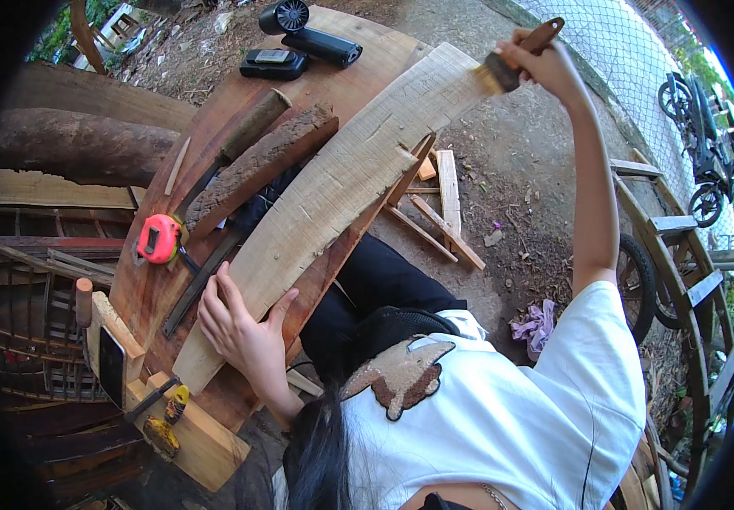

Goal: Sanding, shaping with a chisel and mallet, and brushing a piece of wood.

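Note:
A long pale wooden plank (333,187) lies slantwise across the reddish-brown wooden table (150,293). Its surface shows cracks and rough, notched edges. Near the lower end, my left hand (244,327) grips the plank, fingers over one edge and thumb by the other. My right hand (533,64) is wrapped round a flat paintbrush (545,36) with a brown handle. Its bristles touch or nearly touch the plank's far right end. A piece of rough bark-covered wood (261,170) and a pink-red tape measure (160,239) are beside the plank.
A black handheld fan (320,42) and a black box-like device (273,63) sit at the table's far end. A phone (112,364) leans against wooden blocks, near a yellow-black clamp (163,425). Wood scraps (448,195) lie on the ground; a wooden ladder (677,223) stands right.

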`<state>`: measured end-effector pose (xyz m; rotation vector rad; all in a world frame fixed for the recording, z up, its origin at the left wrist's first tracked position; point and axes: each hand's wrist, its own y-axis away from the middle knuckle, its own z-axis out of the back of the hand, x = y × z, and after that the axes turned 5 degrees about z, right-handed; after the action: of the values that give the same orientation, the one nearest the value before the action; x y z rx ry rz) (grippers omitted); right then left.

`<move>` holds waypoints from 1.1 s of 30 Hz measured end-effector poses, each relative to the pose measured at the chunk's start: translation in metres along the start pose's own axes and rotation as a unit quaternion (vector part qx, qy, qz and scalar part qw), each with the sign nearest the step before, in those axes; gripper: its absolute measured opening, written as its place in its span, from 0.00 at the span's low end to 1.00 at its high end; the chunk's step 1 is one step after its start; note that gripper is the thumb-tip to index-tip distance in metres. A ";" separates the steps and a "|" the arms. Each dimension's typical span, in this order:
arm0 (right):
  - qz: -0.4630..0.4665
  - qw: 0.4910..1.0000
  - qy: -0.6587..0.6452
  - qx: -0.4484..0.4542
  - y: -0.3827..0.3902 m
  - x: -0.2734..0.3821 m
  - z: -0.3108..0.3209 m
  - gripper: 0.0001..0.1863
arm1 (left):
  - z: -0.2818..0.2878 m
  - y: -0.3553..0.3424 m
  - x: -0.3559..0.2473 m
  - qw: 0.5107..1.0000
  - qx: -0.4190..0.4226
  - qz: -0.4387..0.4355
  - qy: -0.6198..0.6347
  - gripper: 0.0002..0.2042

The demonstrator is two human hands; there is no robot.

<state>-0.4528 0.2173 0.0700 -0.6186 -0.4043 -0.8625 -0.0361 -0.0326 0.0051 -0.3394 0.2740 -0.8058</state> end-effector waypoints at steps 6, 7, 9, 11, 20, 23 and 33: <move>0.032 0.999 0.009 -0.034 0.002 -0.001 -0.010 0.17 | 0.000 -0.001 -0.003 1.000 -0.003 0.000 0.001 0.43; 0.048 0.999 -0.011 -0.004 0.003 0.009 -0.015 0.16 | -0.001 -0.001 -0.003 1.000 -0.005 -0.001 -0.002 0.43; 0.017 0.992 -0.085 0.094 0.014 0.047 -0.021 0.17 | -0.001 0.000 -0.001 1.000 -0.003 0.003 -0.005 0.43; 0.016 0.990 -0.078 0.112 0.009 0.050 -0.015 0.18 | 0.000 0.000 -0.001 1.000 -0.002 0.003 -0.005 0.43; 0.038 0.977 -0.093 0.188 0.019 0.078 -0.024 0.17 | -0.001 0.000 -0.002 1.000 0.020 0.016 -0.002 0.43; 0.075 0.981 -0.100 0.149 0.002 0.058 -0.022 0.19 | 0.002 0.000 -0.001 1.000 0.013 0.015 0.004 0.43; 0.119 0.948 -0.140 0.259 0.020 0.119 -0.046 0.17 | 0.000 0.001 0.002 1.000 0.006 0.011 -0.003 0.43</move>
<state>-0.3628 0.1288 0.0957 -0.2879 -0.7672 -0.4067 -0.0344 -0.0330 0.0041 -0.3276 0.2659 -0.7844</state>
